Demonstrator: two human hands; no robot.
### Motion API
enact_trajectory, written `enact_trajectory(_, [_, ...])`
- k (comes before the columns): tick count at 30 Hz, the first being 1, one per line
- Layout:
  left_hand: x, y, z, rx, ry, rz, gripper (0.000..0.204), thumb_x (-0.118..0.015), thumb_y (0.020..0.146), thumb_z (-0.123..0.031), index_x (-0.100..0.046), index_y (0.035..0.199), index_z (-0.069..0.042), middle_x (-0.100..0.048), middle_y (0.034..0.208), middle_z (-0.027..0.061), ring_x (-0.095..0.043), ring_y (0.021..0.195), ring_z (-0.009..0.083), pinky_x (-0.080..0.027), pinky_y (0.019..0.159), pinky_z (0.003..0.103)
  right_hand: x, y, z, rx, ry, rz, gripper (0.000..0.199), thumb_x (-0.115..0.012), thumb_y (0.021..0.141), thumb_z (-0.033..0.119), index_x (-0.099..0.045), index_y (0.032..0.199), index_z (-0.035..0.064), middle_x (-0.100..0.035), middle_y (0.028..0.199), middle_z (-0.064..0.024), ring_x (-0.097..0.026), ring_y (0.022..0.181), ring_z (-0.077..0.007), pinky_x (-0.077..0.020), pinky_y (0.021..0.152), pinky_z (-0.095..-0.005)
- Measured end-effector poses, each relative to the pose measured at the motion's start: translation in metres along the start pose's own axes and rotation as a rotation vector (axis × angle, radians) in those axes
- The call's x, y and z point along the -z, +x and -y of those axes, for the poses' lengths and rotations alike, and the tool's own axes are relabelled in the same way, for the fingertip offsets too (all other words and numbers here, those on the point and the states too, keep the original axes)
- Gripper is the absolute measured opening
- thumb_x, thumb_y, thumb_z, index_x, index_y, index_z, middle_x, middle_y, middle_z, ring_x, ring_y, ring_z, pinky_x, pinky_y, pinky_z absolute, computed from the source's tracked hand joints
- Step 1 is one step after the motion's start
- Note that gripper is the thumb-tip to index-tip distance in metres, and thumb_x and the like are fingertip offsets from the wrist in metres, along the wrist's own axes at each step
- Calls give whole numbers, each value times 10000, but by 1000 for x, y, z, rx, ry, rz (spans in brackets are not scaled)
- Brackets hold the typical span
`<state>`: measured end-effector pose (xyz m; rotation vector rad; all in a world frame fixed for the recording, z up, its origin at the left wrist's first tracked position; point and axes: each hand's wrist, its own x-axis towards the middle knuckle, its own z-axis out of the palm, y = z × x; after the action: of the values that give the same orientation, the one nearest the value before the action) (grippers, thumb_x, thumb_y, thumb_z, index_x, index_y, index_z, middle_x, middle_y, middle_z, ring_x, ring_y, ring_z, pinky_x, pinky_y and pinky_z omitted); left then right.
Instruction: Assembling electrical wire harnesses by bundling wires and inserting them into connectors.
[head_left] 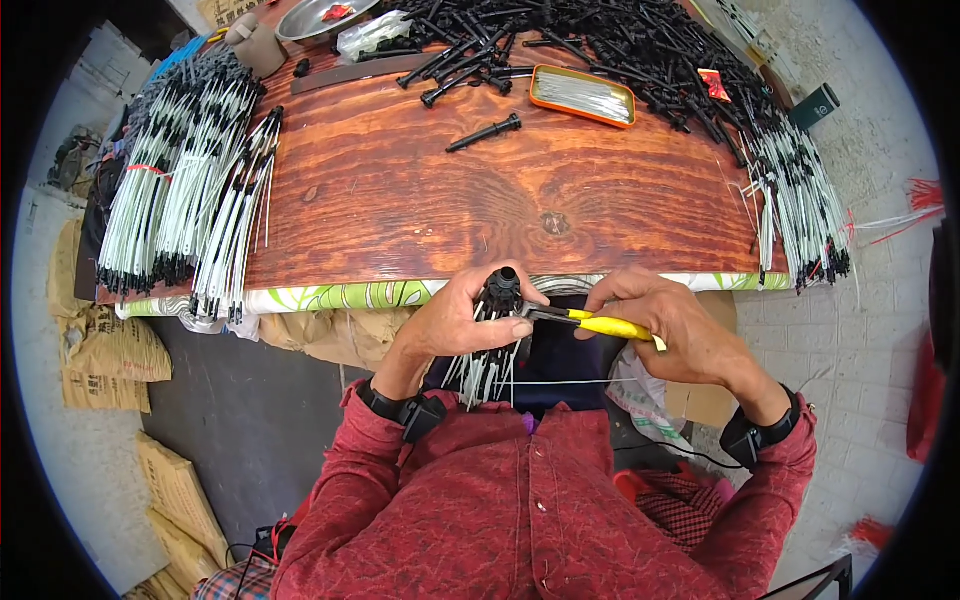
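Note:
My left hand [440, 325] is wrapped round an umbrella frame [503, 287], black fittings at its top and white ribs [482, 370] hanging below. Yellow-handled pliers [612, 326] are in my right hand [680, 330]. Their dark jaws meet the frame beside my left thumb, just off the table's front edge; whether they grip a wire there is too small to tell. One thin pale strand [570, 382] sticks out sideways from below the frame toward the right.
On the wooden table [400, 190] lie a lone black shaft [484, 133], an orange-rimmed tin [583, 114] of thin metal pins and a heap of black shafts [640, 40]. Bundles of white ribs stand at the left [170, 190] and right [800, 200] edges. Sacks [110, 350] lie at the floor's left.

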<state>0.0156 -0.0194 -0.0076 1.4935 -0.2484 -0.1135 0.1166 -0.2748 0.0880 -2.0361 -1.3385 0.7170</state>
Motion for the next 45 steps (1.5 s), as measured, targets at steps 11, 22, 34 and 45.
enact_trajectory(11, [2, -1, 1, 1, 51, 44, 275, -778, 807, -210, -654, 989, -45, -667, 904, 41, -615, 839, 139, -477, 766, 298, 1, 2, -15, 37, 119, 111, 562, -519, 673, -167, -727, 1119, 103, -692, 1185, -57, -648, 1119, -284, -502, 978, -378])
enact_trajectory(22, [1, 0, -1, 30, 96, 39, 283, -786, 794, -212, -644, 984, -57, -680, 928, 40, -617, 868, 139, -482, 794, 307, 10, 0, -4, -38, 104, 166, 554, -535, 702, -153, -714, 1158, 107, -696, 1206, -74, -629, 1164, -285, -479, 1012, -395])
enact_trajectory(34, [-1, 0, -6, 104, 55, 5, 307, -789, 797, -191, -659, 1037, -51, -661, 985, 36, -608, 925, 128, -477, 854, 305, 7, -2, 2, -15, -1, 83, 504, -657, 745, -92, -682, 1213, 90, -675, 1165, -122, -649, 1078, -328, -526, 900, -411])
enact_trajectory(45, [-1, 0, -1, 48, 25, -27, 385, -801, 760, -187, -666, 1091, -44, -651, 968, 22, -611, 907, 115, -485, 834, 297, -1, -1, 9, 13, -181, 22, 286, -754, 861, 174, -598, 1072, 58, -651, 979, -138, -648, 863, -353, -496, 709, -439])
